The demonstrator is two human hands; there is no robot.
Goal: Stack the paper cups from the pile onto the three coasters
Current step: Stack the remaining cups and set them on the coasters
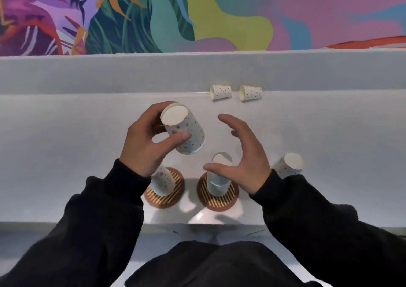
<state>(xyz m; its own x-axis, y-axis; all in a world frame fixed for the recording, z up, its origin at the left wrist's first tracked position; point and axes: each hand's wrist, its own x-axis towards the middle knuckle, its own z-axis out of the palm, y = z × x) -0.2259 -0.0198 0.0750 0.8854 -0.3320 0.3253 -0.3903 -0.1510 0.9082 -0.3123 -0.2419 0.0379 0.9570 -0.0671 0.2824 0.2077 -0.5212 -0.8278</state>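
Note:
My left hand (147, 141) grips a dotted paper cup (185, 130), held upside down and tilted above the table. My right hand (246, 155) hovers open beside it, fingers spread, holding nothing. Below, an upside-down cup stack (163, 182) stands on the left striped coaster (175, 192), partly hidden by my left wrist. Another upside-down stack (218, 179) stands on the middle coaster (228, 201). A third upside-down cup (290, 164) stands at the right; its coaster is hidden behind my right sleeve. Two loose cups (220, 92) (250, 93) lie on their sides at the table's back.
The white table (66, 155) has a raised back ledge (109, 73) under a colourful mural wall. The table's front edge (87, 224) runs just in front of the coasters. My dark sleeves cover the lower corners of the view.

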